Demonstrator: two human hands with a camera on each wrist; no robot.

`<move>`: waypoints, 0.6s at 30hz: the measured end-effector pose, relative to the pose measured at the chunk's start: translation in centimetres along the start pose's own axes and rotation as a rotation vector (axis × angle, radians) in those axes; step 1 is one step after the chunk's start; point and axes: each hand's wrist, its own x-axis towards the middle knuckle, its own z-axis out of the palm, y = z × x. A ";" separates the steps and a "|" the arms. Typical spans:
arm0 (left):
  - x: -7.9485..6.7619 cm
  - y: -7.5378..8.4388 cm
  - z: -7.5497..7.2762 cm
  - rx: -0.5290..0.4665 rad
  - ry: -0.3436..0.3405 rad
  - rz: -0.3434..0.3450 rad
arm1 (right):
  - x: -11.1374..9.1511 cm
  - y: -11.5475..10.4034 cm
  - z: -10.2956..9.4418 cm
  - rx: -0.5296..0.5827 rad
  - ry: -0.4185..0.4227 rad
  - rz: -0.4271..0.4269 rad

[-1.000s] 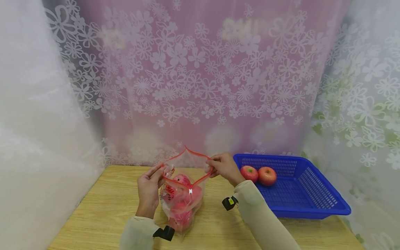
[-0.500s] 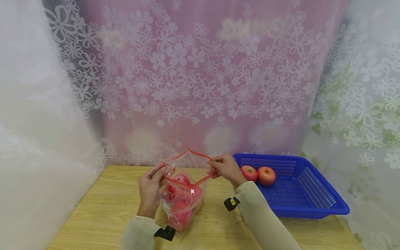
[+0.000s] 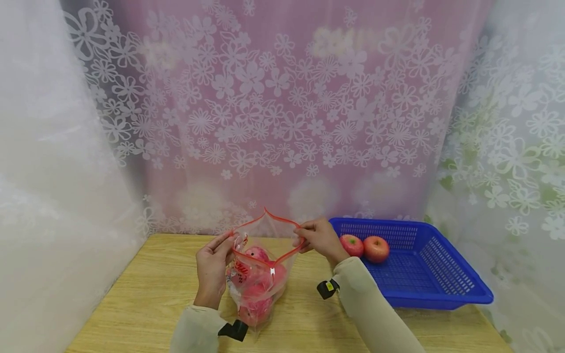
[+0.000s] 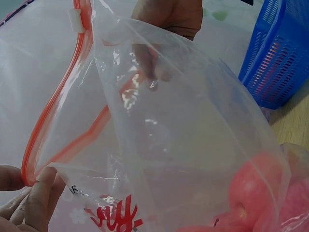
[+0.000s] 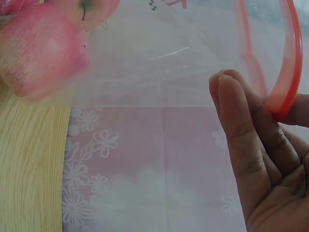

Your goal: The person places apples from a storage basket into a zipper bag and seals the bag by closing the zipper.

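The left hand (image 3: 212,270) and right hand (image 3: 322,239) pinch opposite sides of the slider-zip bag (image 3: 261,280), between the left edge of the wooden table (image 3: 156,294) and the blue basket (image 3: 434,297), apparently spreading its mouth; the next move likely calls for keeping it gaping.

Clear plastic bag (image 4: 169,140) (red lettering on its side) rests on the table (image 3: 150,294). Red-edged mouth spread wide, pinched by left hand (image 3: 212,267) and right hand (image 3: 321,238). Pink-red fruit (image 5: 43,53) sits in the lower part.

One bag (image 4: 159,130), one basket (image 3: 412,269) — two basketed apples (image 3: 376,249)
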 end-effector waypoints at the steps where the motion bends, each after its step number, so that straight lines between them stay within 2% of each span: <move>1: 0.0 0.0 0.0 0.003 0.000 0.001 | 0.0 0.0 0.0 0.001 0.001 0.003; 18: 0.0 -0.1 0.0 0.002 0.002 0.000 | 0.1 0.4 -0.2 0.009 0.003 0.012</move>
